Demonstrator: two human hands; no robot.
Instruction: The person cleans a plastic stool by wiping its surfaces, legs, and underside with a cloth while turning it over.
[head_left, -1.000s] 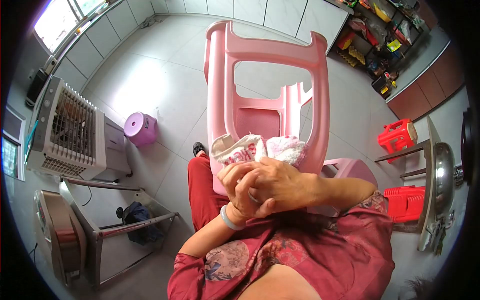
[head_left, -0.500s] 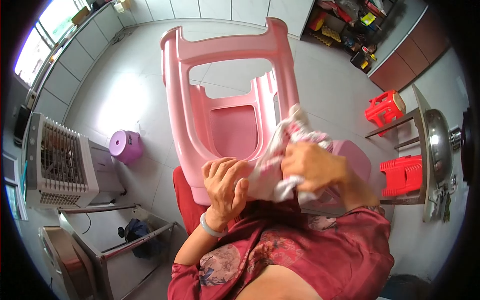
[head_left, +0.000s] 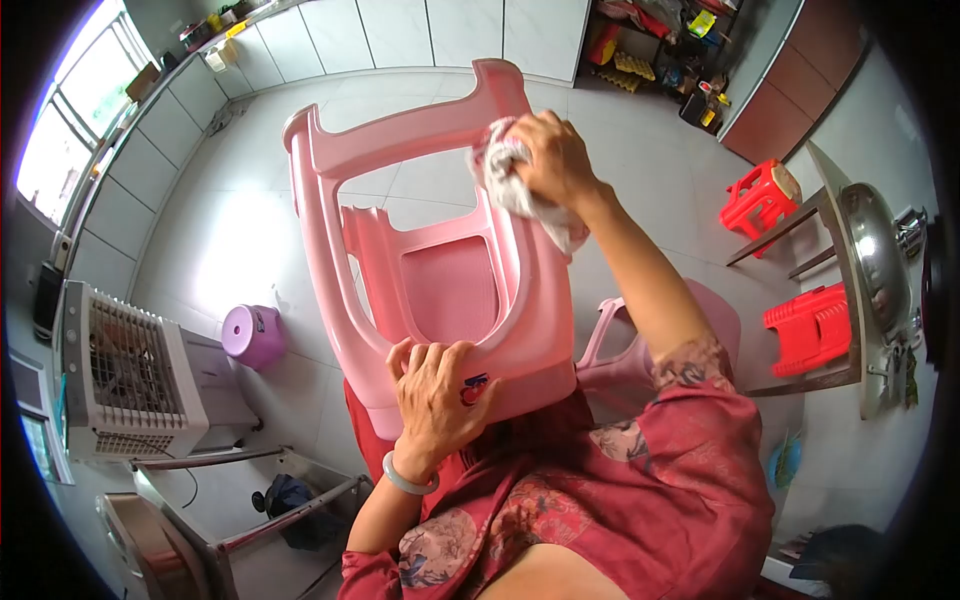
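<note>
A person's right hand (head_left: 555,160) clutched a bunched cloth (head_left: 503,178) against a leg of a pink stool (head_left: 330,240), tipped sideways over red trousers (head_left: 361,424), while the left hand (head_left: 435,390) curled over its near end. A hard push on that far leg — with just one hand apparently steadying the stool — could have twisted it loose. The cloth hid the right fingertips; a sticker (head_left: 472,389) by the left thumb was too small to read.
</note>
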